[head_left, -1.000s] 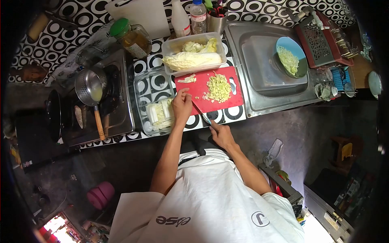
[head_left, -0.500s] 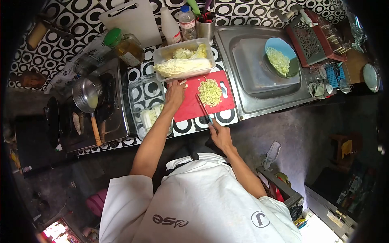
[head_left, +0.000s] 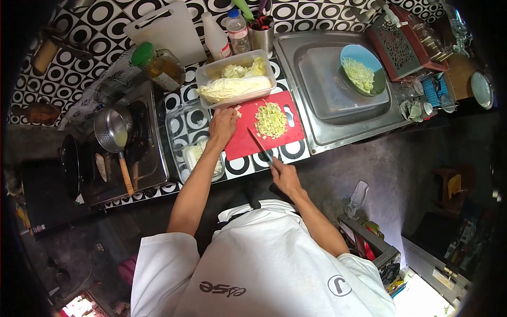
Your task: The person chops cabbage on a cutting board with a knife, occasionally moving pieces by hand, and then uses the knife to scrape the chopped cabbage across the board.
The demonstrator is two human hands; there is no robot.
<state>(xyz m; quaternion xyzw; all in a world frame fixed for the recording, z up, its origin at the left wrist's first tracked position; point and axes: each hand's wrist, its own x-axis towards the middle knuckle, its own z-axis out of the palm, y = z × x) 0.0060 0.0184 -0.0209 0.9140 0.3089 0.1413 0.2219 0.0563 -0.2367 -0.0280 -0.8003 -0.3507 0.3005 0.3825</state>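
A red cutting board (head_left: 240,143) lies on the patterned counter, with a heap of chopped pale-green cabbage (head_left: 271,120) on its right half. My right hand (head_left: 285,178) is wrapped round the handle of a knife (head_left: 259,141), whose blade slants up and left over the board's lower part. At the board's upper left edge is my left hand (head_left: 224,124), its fingers bent together beside small pale pieces (head_left: 238,111); whether it grips any is hidden. Just above it stands a clear plastic container (head_left: 205,72) holding a long cabbage piece (head_left: 237,89) and leaves.
A second clear container (head_left: 176,119) with cut cabbage sits left of the board, partly behind my left forearm. The stove (head_left: 150,158) holds a strainer (head_left: 108,132). In the sink (head_left: 311,134) area rests a blue bowl (head_left: 382,74) of shredded cabbage. Bottles and a jar stand behind.
The knife blade has moved left, away from the chopped heap. My left hand stays near the board's upper left, its fingers slightly shifted. The whole view has shifted slightly.
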